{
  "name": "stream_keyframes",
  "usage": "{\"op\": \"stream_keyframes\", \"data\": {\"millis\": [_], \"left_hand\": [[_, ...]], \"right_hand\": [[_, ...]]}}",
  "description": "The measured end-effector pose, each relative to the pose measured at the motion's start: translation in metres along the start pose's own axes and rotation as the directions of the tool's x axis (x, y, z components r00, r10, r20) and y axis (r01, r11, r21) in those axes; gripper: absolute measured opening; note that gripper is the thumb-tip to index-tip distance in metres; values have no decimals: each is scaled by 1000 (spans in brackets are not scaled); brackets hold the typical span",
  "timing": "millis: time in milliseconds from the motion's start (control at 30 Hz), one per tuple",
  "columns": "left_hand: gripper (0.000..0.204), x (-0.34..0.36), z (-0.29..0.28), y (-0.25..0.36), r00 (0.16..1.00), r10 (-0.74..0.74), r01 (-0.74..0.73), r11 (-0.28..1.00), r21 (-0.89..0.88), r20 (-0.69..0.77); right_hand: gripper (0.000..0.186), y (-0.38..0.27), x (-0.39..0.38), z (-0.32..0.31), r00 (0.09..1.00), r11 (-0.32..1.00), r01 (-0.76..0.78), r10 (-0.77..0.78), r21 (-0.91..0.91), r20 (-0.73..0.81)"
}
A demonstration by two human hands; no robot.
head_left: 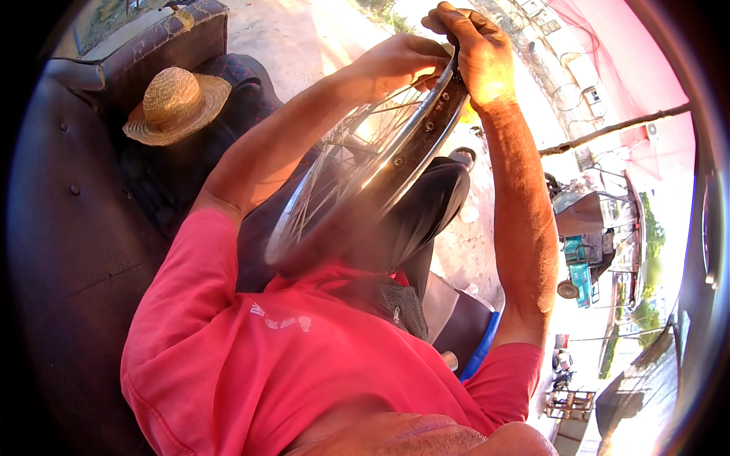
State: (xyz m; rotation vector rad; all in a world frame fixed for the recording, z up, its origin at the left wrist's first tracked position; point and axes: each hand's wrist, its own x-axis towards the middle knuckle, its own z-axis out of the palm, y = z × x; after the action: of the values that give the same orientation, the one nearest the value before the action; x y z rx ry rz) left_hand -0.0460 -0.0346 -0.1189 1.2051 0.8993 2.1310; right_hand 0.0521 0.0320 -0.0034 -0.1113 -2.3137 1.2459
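A spoked metal wheel rim (411, 144) stands upright on my lap, running from my chest out toward my knees. My right hand (475, 49) is closed over the far top of the rim. My left hand (403, 61) sits on the rim's left side by the spokes (342, 159), fingers curled against it; what they pinch is hidden. I wear a red shirt and dark trousers.
A straw hat (176, 104) lies on the dark padded seat (68, 205) to my left. A blue object (480, 346) pokes out by my right hip. Sunlit ground, a branch (616, 125) and a small blue vehicle (582, 266) lie to the right.
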Motion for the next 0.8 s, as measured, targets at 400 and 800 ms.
{"op": "stream_keyframes", "data": {"millis": [400, 800], "left_hand": [[15, 4, 3, -12, 990, 141, -140, 990, 26, -22], [32, 7, -16, -11, 1000, 11, -12, 999, -51, -23]], "right_hand": [[32, 5, 2, -2, 995, 994, 96, -95, -53, 13], [28, -2, -3, -1, 1000, 999, 1, -2, 33, 21]]}}
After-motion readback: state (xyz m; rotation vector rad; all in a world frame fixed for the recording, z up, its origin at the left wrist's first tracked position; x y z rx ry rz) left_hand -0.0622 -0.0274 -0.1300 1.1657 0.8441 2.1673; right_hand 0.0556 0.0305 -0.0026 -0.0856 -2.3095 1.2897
